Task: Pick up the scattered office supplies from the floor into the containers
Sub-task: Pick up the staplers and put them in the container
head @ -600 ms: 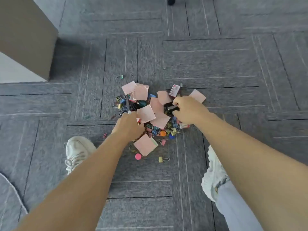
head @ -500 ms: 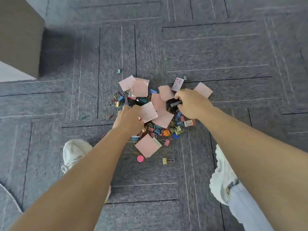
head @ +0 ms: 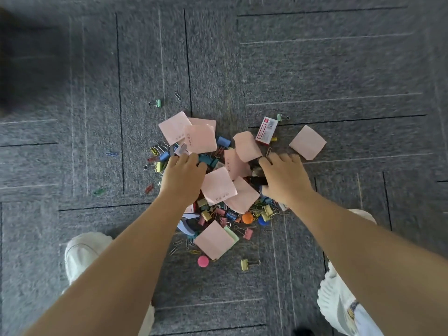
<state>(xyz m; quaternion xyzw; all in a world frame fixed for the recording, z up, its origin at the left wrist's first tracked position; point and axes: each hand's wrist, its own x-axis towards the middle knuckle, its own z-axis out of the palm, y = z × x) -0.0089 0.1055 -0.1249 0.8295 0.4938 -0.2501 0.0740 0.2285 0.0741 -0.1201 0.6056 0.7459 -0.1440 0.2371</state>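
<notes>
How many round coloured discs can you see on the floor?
3: pink disc apart at the near edge of the pile; orange disc and blue disc side by side within it. Others may hide under the pink notes.

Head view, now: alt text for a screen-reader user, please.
A person's left hand and right hand reach down into a heap of colourful metal binder clips and square pink paper sticky notes on grey carpet tiles; the right seems to grip a small black item. A small red-and-white cardboard box lies at the heap's far edge.
</notes>
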